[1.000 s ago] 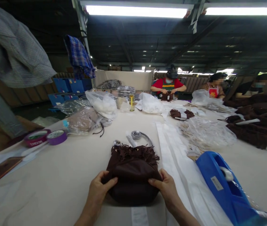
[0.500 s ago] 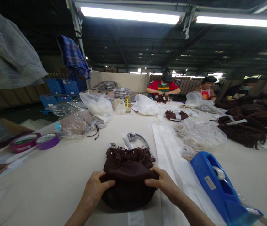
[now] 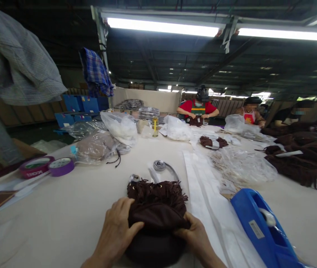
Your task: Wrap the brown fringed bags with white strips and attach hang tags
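A dark brown fringed bag [image 3: 158,219] lies on the table in front of me, its fringe and eyelets at the far end. My left hand [image 3: 120,225] grips its left side, thumb on top and fingers along the edge. On the right side, my right hand [image 3: 193,232] pinches the bag's edge, the fingers partly hidden beneath it. A fold runs across the bag between both hands. Just beyond the fringe lies a coiled grey wrapped strap [image 3: 160,165], running back to the bag.
A blue tape dispenser [image 3: 261,227] stands at right beside white sheet strips [image 3: 200,197]. Purple tape rolls [image 3: 61,167] and a plastic-wrapped bag [image 3: 92,147] lie left. Clear plastic [image 3: 242,167] and brown bags [image 3: 298,167] are at right. Several people, one a co-worker in red [image 3: 199,109], work across the table.
My left hand has moved up along the bag's side, and its fingers now lie more over the edge. The bag's upper part bulges and folds more. The whole view has shifted slightly.
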`<state>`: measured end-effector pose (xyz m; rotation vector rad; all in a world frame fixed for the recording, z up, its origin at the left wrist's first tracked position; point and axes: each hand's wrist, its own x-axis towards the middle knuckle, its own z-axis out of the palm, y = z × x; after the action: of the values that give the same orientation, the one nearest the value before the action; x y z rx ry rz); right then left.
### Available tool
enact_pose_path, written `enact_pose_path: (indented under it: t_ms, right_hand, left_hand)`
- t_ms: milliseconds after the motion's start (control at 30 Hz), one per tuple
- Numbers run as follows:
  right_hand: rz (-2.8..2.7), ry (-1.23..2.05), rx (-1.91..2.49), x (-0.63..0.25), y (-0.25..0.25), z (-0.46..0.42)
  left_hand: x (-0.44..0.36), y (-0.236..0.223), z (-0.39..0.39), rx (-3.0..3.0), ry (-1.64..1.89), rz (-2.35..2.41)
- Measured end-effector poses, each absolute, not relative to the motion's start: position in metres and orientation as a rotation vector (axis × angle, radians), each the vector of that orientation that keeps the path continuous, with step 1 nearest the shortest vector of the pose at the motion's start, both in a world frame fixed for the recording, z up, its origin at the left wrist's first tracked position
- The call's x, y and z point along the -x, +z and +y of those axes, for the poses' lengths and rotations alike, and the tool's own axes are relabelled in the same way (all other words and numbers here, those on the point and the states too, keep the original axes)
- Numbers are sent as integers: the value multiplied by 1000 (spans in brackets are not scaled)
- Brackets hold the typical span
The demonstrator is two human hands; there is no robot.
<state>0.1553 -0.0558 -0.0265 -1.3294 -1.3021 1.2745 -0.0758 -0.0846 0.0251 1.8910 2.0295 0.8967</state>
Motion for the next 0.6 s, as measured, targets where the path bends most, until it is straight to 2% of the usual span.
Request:
enact_pose_path:
  t_ms: [200,600]
  right_hand:
    - [-1357,1285,1319,-159,-32,-56]
    - [-1287,1239,1384,-154,-34,-55]
  left_hand:
    - [58,43,-58,-1575,582,1886]
    - [65,38,-67,-1637,674,1638]
